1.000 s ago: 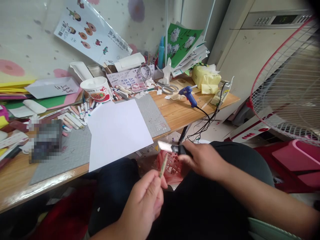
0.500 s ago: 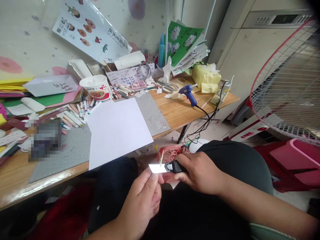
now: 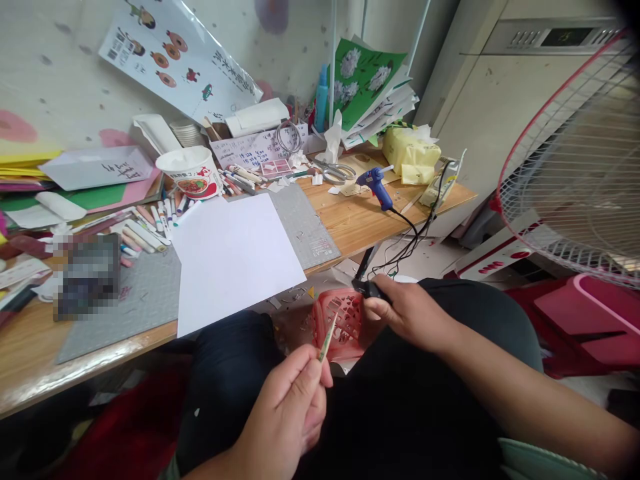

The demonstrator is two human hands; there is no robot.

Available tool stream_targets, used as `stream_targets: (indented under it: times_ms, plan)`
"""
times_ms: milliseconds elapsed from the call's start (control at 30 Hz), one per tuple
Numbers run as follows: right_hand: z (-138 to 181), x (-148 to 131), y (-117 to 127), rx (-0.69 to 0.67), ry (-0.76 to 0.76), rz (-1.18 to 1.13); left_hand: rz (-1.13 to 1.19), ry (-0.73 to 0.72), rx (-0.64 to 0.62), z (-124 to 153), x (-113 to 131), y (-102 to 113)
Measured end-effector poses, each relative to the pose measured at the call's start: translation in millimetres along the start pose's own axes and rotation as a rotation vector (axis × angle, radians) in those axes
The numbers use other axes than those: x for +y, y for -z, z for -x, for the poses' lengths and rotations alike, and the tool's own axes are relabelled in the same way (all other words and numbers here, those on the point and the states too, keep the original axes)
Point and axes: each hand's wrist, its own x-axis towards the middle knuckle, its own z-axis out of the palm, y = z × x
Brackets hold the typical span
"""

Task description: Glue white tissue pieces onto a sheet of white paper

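From my distant seat, I see the wooden table (image 3: 350, 227) as the largest thing, then the pink basket (image 3: 351, 347) below its edge. The left hand (image 3: 291, 398) and the right hand (image 3: 413, 312) both hold something: the right wraps around the black knife (image 3: 369, 289), the left pinches the thin stick (image 3: 328, 338), tip upward, before the basket. I judge that pressing too hard could make the knife slip into the left hand; a loose pinch could let the stick turn.

Wood tbl (image 3: 346, 223) – gry mat (image 3: 311, 230), glue gun (image 3: 378, 189), yel. pack (image 3: 411, 155)
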Motion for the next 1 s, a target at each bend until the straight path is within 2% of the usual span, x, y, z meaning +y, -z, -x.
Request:
stream_targets:
  times_ms: [100, 367, 700, 833, 1000]
  plan:
    - [-1, 2, 4, 0.008, -0.031, 0.006, -0.04, -0.025, 0.029, -2, -1, 1]
    - [6, -20, -15, 0.034, 0.217, 0.112, -0.229, -0.121, 0.17, -10, 2, 8]
    - [5, -26, -17, 0.042, 0.224, 0.212, -0.297, -0.24, 0.163, -16, 0, 18]
    - [7, -25, -15, 0.032, 0.213, 0.208, -0.237, -0.194, 0.143, -16, 1, 17]
    - [7, -25, -14, 0.048, 0.25, 0.195, 0.001, -0.055, 0.064, -12, 3, 10]
